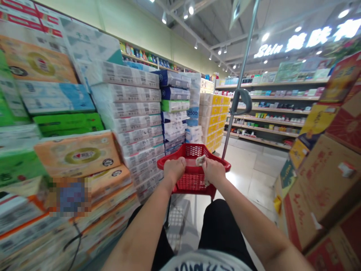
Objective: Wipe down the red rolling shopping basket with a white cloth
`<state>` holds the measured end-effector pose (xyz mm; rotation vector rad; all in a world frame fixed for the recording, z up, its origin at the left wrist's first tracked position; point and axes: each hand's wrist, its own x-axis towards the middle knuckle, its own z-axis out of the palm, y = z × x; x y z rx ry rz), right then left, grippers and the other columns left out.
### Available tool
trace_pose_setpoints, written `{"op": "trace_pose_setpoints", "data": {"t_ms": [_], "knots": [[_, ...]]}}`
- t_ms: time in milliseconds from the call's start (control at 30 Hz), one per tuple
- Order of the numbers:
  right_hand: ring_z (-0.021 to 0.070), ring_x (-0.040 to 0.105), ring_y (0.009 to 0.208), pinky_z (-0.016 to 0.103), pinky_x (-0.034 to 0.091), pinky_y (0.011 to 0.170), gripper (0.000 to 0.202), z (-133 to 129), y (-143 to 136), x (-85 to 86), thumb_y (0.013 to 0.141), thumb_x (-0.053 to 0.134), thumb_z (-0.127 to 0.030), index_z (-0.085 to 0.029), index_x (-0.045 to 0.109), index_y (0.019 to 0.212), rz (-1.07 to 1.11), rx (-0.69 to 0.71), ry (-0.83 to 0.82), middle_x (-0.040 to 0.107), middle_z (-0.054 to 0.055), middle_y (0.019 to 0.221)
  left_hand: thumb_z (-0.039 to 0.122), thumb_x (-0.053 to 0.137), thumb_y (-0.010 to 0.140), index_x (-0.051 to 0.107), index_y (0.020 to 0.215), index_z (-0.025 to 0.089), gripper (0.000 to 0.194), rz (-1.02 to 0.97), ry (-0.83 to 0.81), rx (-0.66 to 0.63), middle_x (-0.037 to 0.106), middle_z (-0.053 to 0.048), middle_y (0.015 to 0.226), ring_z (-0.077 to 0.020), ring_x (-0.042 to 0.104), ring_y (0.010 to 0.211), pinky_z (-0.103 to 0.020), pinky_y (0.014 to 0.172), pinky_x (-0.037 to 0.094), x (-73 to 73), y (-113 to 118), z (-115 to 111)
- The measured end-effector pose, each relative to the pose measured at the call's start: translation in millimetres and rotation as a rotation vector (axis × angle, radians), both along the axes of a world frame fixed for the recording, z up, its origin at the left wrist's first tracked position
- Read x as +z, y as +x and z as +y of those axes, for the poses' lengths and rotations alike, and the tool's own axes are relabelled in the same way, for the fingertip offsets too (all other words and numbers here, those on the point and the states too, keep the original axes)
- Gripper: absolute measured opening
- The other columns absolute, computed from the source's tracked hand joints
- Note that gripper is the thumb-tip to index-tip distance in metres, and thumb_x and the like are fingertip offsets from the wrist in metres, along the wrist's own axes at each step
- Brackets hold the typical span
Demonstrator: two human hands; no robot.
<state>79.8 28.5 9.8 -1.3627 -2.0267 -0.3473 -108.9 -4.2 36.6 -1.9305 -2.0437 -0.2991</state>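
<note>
A red shopping cart (194, 182) stands in front of me on the pale tiled floor. My left hand (175, 169) is closed around the left part of its red handle. On the right part of the handle, my right hand (213, 171) is wrapped closed. A small crumpled whitish thing (200, 160), perhaps cloth or tissue, sticks out at the thumb of my right hand and hangs a little below it. A metal pole (242, 67) with a grey hook-like grip (243, 101) rises at the cart's right side.
Stacked tissue packs (129, 109) line the left side, with orange packs (81, 153) nearest. Cardboard boxes (329, 177) are piled on the right. Between them runs a tiled aisle (251, 169), leading to shelves of goods (273, 113) at the back.
</note>
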Motion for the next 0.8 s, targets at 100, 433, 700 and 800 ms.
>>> {"op": "trace_pose_setpoints", "data": {"t_ms": [100, 433, 700, 800], "knots": [[0.0225, 0.061, 0.1, 0.036, 0.039, 0.09, 0.036, -5.8, 4.5, -20.6, 0.092, 0.04, -0.024, -0.015, 0.062, 0.118, 0.08, 0.098, 0.242, 0.069, 0.011, 0.11, 0.029, 0.019, 0.099, 0.057, 0.099, 0.017, 0.04, 0.016, 0.013, -0.004, 0.072, -0.012, 0.084, -0.0275, 0.069, 0.084, -0.043, 0.079, 0.044, -1.7, 0.7, -0.9], [0.0207, 0.064, 0.066, 0.034, 0.041, 0.069, 0.037, 1.1, 2.0, 8.4, 0.095, 0.036, -0.035, -0.018, 0.069, 0.095, -0.035, -0.079, -0.119, 0.071, 0.009, 0.074, 0.027, 0.02, 0.099, 0.057, 0.101, 0.016, 0.039, 0.028, -0.031, -0.003, 0.071, -0.012, 0.087, -0.0278, 0.069, 0.086, -0.042, 0.079, 0.045, 2.5, 1.4, -3.5], [0.0187, 0.064, 0.086, 0.038, 0.027, 0.106, 0.031, -5.9, 16.8, -18.1, 0.092, 0.041, -0.024, -0.017, 0.069, 0.099, -0.003, 0.058, 0.247, 0.073, 0.008, 0.091, 0.025, 0.022, 0.098, 0.056, 0.105, 0.016, 0.036, 0.029, -0.046, -0.011, 0.071, -0.013, 0.09, -0.0263, 0.068, 0.088, -0.04, 0.081, 0.044, 0.9, 0.8, -6.8], [0.0162, 0.06, 0.061, 0.039, 0.031, 0.1, 0.035, 6.0, 20.3, -3.1, 0.092, 0.042, -0.028, -0.019, 0.068, 0.07, -0.065, -0.077, 0.065, 0.068, 0.005, 0.062, 0.026, 0.021, 0.099, 0.056, 0.107, 0.015, 0.038, 0.03, -0.058, -0.003, 0.071, -0.013, 0.092, -0.0258, 0.068, 0.089, -0.04, 0.082, 0.044, 2.3, 2.1, -7.1]]}}
